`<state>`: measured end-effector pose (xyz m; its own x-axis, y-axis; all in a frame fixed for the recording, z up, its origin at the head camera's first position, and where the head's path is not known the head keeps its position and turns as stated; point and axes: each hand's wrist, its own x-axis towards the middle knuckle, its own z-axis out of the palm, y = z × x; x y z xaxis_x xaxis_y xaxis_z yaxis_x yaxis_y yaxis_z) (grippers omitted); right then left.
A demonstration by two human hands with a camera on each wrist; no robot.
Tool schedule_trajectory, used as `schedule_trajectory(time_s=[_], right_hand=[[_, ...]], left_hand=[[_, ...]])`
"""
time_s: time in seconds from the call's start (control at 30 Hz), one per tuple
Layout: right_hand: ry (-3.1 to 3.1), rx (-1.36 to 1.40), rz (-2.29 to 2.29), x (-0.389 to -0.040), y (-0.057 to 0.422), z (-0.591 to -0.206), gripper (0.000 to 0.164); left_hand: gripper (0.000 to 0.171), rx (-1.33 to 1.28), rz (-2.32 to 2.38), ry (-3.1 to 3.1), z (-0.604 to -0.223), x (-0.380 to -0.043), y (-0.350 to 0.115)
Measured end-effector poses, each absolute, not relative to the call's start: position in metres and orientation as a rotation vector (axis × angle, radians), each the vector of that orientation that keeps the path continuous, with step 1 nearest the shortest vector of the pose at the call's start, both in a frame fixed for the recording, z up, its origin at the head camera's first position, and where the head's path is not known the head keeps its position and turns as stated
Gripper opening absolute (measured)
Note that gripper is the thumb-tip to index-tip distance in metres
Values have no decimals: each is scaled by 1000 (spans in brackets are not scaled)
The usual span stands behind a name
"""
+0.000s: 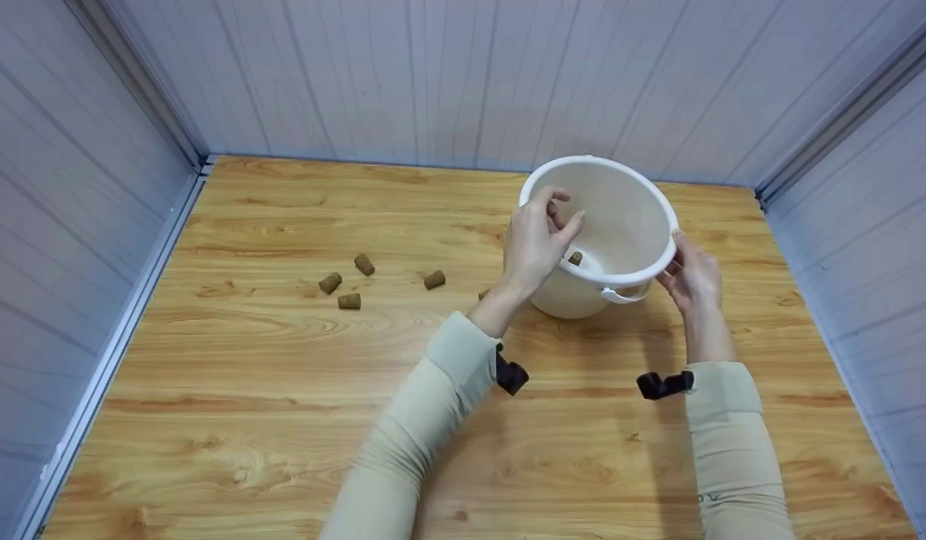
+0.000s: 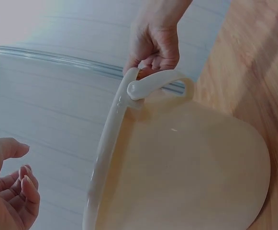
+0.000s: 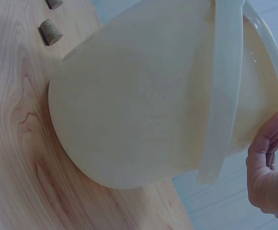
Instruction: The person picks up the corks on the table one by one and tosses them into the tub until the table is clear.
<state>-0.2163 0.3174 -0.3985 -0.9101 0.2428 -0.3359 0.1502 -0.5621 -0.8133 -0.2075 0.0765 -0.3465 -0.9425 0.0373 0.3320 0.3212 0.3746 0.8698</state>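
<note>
Left hand (image 1: 534,244): empty, fingers loosely bent, at nine o'clock over the mouth of the bucket (image 1: 572,302). Right hand (image 1: 696,279): pinching its rim (image 1: 620,280) at four o'clock. Bucket: white, on the table (image 1: 283,412) at one o'clock. Inner cork (image 1: 575,258): one. Loose corks (image 1: 434,280): five, at the bucket's nine o'clock; left wrist (image 1: 502,306) partly covers one. Table: wood-grained. Walls (image 1: 448,82): pale, panelled, at nine, twelve, three o'clock.

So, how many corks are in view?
6: three corks clustered at left, one nearer the bucket, one partly behind the left wrist, one inside the bucket. Others may be hidden.
</note>
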Motion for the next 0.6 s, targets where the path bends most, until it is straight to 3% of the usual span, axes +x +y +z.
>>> schedule_trajectory(time_s=[0.6], right_hand=[[-1451,-660,2645,-216,317,-398,16]], left_hand=[[17,-265,-1736,-2193,-368,-192,43]])
